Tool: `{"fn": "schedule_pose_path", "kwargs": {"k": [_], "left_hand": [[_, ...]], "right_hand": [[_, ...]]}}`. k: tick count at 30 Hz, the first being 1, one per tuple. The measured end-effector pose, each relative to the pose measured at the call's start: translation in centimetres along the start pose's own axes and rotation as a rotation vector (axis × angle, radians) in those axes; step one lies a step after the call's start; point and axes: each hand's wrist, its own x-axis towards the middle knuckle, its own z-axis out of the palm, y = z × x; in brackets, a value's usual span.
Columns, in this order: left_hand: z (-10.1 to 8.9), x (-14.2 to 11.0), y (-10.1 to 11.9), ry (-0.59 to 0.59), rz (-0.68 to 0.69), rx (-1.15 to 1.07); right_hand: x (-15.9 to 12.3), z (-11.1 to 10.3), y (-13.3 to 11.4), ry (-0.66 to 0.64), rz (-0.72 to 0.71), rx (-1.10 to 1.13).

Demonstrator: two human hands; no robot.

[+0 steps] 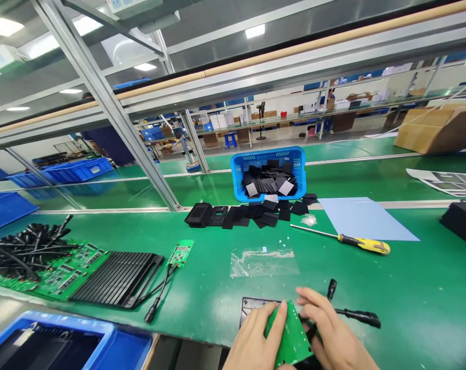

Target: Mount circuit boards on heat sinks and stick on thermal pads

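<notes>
My left hand (256, 336) grips a green circuit board (292, 336), its fingers lying over the face and the board tilted near the table's front edge. At the board's right side, my right hand (327, 324) has its fingers curled around black cable; part of this grip is hidden. Two black cable connectors stick out past that hand, the longer connector (359, 317) pointing right. Partly under the board and left hand lies a shallow dark casing piece (252, 304).
A yellow-black screwdriver (364, 243), a clear plastic bag (265, 263) and a pale blue sheet (366, 218) lie beyond my hands. Behind them stands a blue basket (236, 177) of black pieces. Left are a ribbed black panel (115, 277), a small circuit board (181, 253) and piled cables (24, 249).
</notes>
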Motion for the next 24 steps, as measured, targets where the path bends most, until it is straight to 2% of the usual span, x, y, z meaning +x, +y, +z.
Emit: {"fn": "schedule_pose_path", "kwargs": {"k": [3,6,10,14,20,24], "left_hand": [[0.3,-0.4,-0.2,-0.022,-0.024,-0.062],[0.3,-0.7,-0.6,-0.048,-0.008,-0.037],[0.0,-0.8,-1.6,-0.091,0.007,-0.012],[-0.5,-0.4,-2.4,-0.087,0.117,-0.028],[-0.8,0.2,-2.4,-0.098,0.162,0.051],[0.2,-0.8,-2.9,-0.105,0.158,0.018]], "right_hand": [[-0.3,0.0,-0.1,0.026,0.000,-0.015],[-0.7,0.1,-0.4,-0.026,-0.057,0.007],[-1.2,0.2,-0.8,-0.184,0.047,0.115],[-1.5,0.3,-1.2,-0.257,0.112,0.174],[-1.9,1.4,-1.0,-0.199,0.079,0.071],[-1.7,1.9,-1.2,-0.112,0.025,-0.001]]}}
